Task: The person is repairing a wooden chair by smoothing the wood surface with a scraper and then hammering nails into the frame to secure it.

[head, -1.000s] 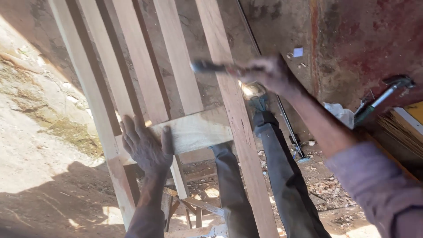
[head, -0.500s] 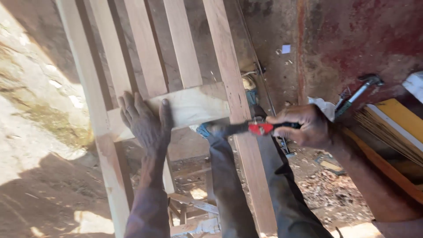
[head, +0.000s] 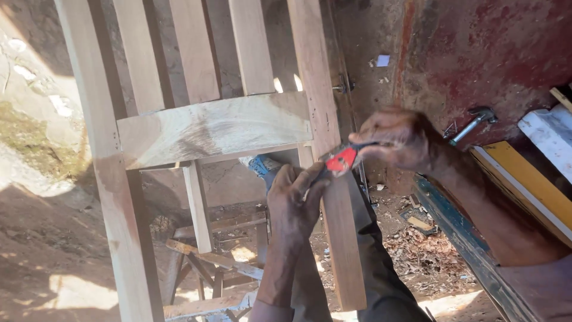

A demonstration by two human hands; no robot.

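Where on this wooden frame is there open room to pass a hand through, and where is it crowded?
Open gaps lie between the upright slats above the wide cross board, and below that board, between the left post and the thin centre slat. It is crowded at the right post, where the left hand and right hand meet around a red-handled tool.

This is a rough outdoor carpentry workshop. An unfinished wooden frame (head: 208, 128) of pale, freshly cut slats stands on a bare earth floor (head: 42, 238) in strong sunlight. Wood shavings and offcuts (head: 429, 250) litter the ground, a hammer (head: 473, 122) lies by a rusty red metal wall (head: 476, 53), and painted boards (head: 524, 179) are stacked alongside.
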